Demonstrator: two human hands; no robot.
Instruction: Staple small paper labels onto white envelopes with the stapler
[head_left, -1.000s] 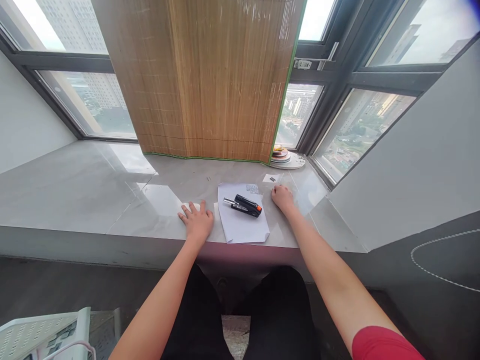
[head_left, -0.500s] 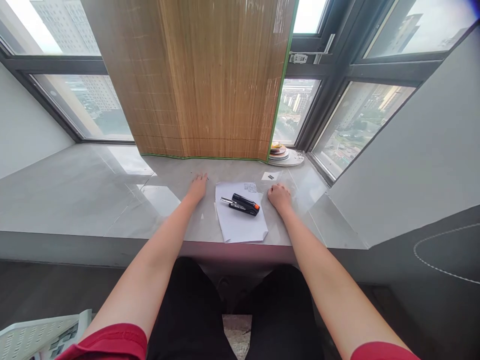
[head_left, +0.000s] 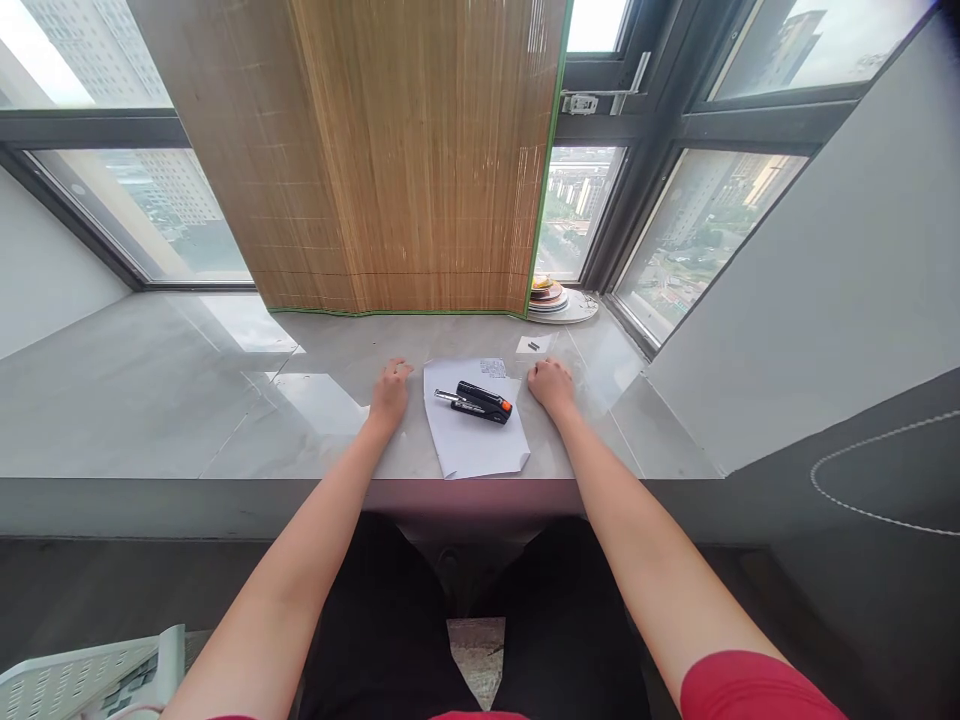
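Observation:
A black stapler [head_left: 484, 402] with an orange patch lies on white sheets of paper [head_left: 480, 450], its silver metal part sticking out to the left. My left hand [head_left: 391, 392] rests on the sill to the left of the paper, fingers slightly bent and apart, holding nothing. On the other side of the sheets, my right hand [head_left: 551, 385] lies with its fingers curled in, and nothing shows in them. Just beyond it, a small white slip [head_left: 534, 344] carries small dark strips, apparently staples. Neither hand touches the stapler.
A bamboo blind [head_left: 405, 180] hangs down to the back of the tiled sill [head_left: 150, 400]. Stacked plates [head_left: 559, 303] stand in the right window corner. A white slatted basket [head_left: 90, 670] is at lower left, and a beaded cord [head_left: 825, 490] hangs at right.
The view has shifted a little. My left hand has drawn back slightly toward me, and its fingers are more bent. The right hand, stapler and paper look unchanged.

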